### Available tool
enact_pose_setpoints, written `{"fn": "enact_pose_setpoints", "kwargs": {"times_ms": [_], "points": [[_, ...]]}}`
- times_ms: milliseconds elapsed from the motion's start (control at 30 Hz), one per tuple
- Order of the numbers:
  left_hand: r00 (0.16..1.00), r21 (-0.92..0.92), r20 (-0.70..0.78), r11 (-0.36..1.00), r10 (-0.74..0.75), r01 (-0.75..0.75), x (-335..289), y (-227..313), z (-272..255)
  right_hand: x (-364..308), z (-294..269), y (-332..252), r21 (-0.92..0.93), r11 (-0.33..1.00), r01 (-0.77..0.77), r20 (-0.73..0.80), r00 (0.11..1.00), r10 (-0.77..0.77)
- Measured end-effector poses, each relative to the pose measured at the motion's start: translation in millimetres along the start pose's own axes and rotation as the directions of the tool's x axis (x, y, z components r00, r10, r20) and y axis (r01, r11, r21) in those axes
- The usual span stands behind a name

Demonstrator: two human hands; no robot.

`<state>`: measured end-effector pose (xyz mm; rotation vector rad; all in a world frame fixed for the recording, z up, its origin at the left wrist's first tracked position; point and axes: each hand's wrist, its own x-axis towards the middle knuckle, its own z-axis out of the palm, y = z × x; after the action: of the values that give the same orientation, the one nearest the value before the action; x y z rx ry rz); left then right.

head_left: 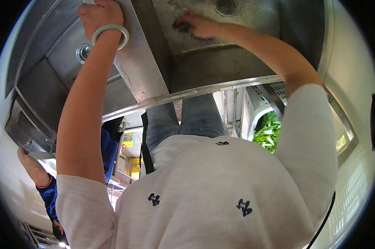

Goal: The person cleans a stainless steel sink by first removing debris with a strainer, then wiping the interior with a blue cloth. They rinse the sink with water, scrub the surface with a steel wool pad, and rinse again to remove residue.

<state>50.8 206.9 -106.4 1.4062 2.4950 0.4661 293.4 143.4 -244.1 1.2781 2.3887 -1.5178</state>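
Note:
A steel sink with two basins lies before me, parted by a flat metal divider [139,68]. My right hand [197,25] reaches down into the right basin [220,66], its fingers closed round a dark brush [204,40] whose bristles face the basin's wet floor. A round drain [226,6] lies just beyond that hand. At the top edge, my left hand [102,18] is closed beside the divider, over the left basin. Something pale [89,2] shows past its fingers, mostly cut off by the picture's edge. A pale bangle [110,36] circles the left wrist.
A metal drain [83,53] sits in the left basin. Below the sink's front rim [195,89], leafy greens [268,132] fill a white container on the right. At far left, a co-worker's hand [25,155] is beside a broad metal blade [40,151].

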Motion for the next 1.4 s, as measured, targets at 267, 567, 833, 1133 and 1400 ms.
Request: {"fn": "enact_pose_setpoints", "kwargs": {"times_ms": [267,567,833,1133,1400], "points": [[1.000,-0.015,-0.005,1.000,0.003,-0.003,2,-4,4,37,63,34,-0.665,0.744,0.055,-0.105,0.980,-0.167],[0.995,0.033,0.042,0.995,-0.091,0.090,1,11,-1,11,101,5,-0.246,0.968,0.042,0.439,0.896,0.073],[0.998,0.020,0.009,0.998,-0.056,0.056,3,-1,4,-51,31,-106,0.068,0.939,0.337,0.339,0.877,-0.340],[0.998,0.007,-0.011,0.998,-0.055,0.055,6,5,8,5,97,-30,-0.234,0.935,0.267,0.524,0.845,-0.110],[0.999,0.020,-0.018,0.999,-0.047,0.047,7,5,5,5,81,-43,-0.209,0.971,0.117,0.497,0.868,0.002]]}}
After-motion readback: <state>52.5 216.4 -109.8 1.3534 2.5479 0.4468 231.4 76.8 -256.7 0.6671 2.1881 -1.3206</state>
